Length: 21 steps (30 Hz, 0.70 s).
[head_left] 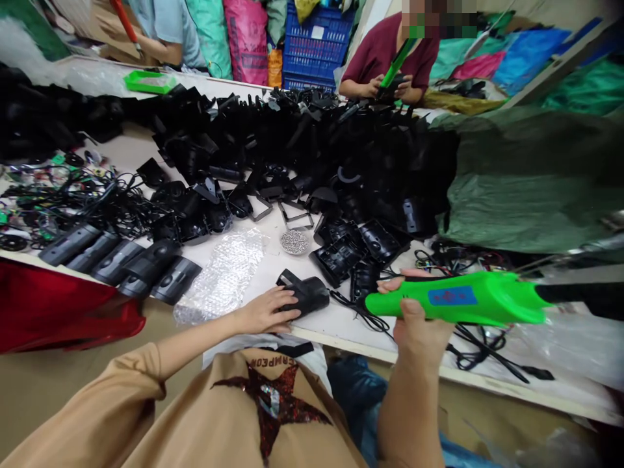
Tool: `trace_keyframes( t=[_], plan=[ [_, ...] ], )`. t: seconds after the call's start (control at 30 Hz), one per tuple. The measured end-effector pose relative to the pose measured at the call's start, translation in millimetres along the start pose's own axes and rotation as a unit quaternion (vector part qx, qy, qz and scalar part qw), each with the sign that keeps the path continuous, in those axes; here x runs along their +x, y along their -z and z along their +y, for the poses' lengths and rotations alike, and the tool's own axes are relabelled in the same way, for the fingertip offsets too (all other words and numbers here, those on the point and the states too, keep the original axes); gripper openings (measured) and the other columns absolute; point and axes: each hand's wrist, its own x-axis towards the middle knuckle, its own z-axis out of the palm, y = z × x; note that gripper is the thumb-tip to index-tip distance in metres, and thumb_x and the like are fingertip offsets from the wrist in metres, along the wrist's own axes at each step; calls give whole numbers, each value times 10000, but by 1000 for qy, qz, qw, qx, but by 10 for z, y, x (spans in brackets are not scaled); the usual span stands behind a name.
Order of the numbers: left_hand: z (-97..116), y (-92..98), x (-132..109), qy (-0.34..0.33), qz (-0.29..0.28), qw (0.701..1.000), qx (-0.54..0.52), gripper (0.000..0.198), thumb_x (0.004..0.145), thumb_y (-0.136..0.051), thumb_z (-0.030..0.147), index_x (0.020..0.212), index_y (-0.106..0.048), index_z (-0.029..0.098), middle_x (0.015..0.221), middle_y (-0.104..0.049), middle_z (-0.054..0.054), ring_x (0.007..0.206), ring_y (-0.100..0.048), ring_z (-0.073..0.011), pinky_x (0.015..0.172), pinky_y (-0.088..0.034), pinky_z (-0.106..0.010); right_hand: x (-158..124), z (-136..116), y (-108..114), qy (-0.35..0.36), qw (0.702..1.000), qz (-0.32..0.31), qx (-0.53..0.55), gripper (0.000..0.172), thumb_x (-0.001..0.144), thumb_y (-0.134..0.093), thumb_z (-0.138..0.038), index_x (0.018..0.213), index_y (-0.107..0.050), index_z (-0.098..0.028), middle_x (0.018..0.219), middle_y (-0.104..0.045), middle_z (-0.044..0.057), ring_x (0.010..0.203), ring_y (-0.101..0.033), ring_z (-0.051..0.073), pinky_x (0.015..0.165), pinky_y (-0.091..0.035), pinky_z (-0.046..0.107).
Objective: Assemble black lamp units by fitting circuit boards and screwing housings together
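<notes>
My left hand point(270, 311) rests its fingers over a black plastic housing point(314, 298) and holds it down near the table's front edge. The housing lies on its side, and a black cable point(363, 311) runs from its right end. To the right, my right hand point(420, 328) is wrapped around a bright green electric screwdriver point(497, 298) with a blue label, held level above the table. Its narrow end points left toward the housing, apart from it. Just behind the housing sits a round dish of small metal screws point(294, 242).
Assembled black housings point(175, 279) line the left front edge beside bubble wrap point(229, 270). Open housing shells point(336, 260) lie behind my hands. Wired circuit parts point(53, 188) and a heap of black parts point(302, 136) cover the table. Across it, a co-worker point(390, 52) holds another green tool.
</notes>
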Motion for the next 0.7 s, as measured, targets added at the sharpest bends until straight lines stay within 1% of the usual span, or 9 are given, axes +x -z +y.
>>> trace_keyframes(
  t=[0.1,0.17,0.2,0.27,0.33,0.4,0.47,0.57,0.7],
  plan=[
    [-36,169,168,28,50,998,-35,400,848,-532,436,1141,-520,165,1097,-585,-116,1099,-531,-218,915,-470,-389,14,-7,-1,-12,999,-28,-11,461,708,-645,-496,1021,-551,-170,778,-648,53,704,-621,212,693,-493,400],
    [-183,285,369,106,64,992,-30,304,892,-478,351,1121,-531,159,1069,-597,-103,1035,-557,-191,868,-486,-350,29,-9,-20,-10,999,-29,-13,455,703,-646,-507,995,-554,-171,713,-649,37,665,-617,209,679,-496,400],
    [-294,330,492,164,51,985,-12,262,907,-448,311,1102,-548,166,1061,-600,-93,1014,-561,-181,860,-481,-337,37,-10,-36,-10,1000,-26,-11,433,706,-647,-500,974,-556,-172,683,-643,26,652,-614,206,685,-497,403],
    [-565,375,756,253,-26,966,36,259,922,-408,290,1078,-578,174,1059,-601,-81,995,-563,-175,862,-467,-314,51,-16,-78,-11,1000,-12,-3,365,721,-647,-467,925,-561,-178,656,-629,8,644,-611,195,723,-493,414],
    [-843,350,994,326,-150,929,94,253,904,-442,277,1088,-590,185,1086,-589,-76,1032,-545,-195,887,-443,-315,59,-27,-120,-12,1000,11,8,310,730,-647,-435,886,-564,-180,650,-614,-4,629,-600,180,743,-490,418],
    [-1063,272,1162,347,-187,913,108,215,854,-518,233,1021,-628,154,1022,-607,-96,996,-563,-221,871,-443,-326,57,-38,-145,-10,999,30,19,296,727,-652,-418,878,-568,-178,631,-596,-14,613,-589,173,734,-493,416],
    [-1195,183,1243,358,-202,905,113,188,827,-545,202,969,-644,131,965,-620,-107,965,-578,-227,861,-443,-325,40,-43,-143,-14,999,36,22,298,721,-654,-416,871,-574,-172,623,-586,-14,614,-585,175,726,-494,416],
    [-1250,101,1249,371,-210,897,115,187,842,-513,196,955,-643,125,937,-629,-106,918,-600,-211,831,-456,-307,7,-35,-108,-24,999,48,2,319,702,-659,-440,836,-588,-159,625,-590,-4,619,-590,187,737,-486,426],
    [-1232,95,1215,383,-196,896,108,198,862,-493,250,917,-654,147,905,-636,-90,887,-617,-208,787,-472,-300,5,-22,-106,-35,998,50,-29,384,688,-641,-496,872,-594,-162,622,-592,-7,629,-599,209,754,-471,439]
  ],
)
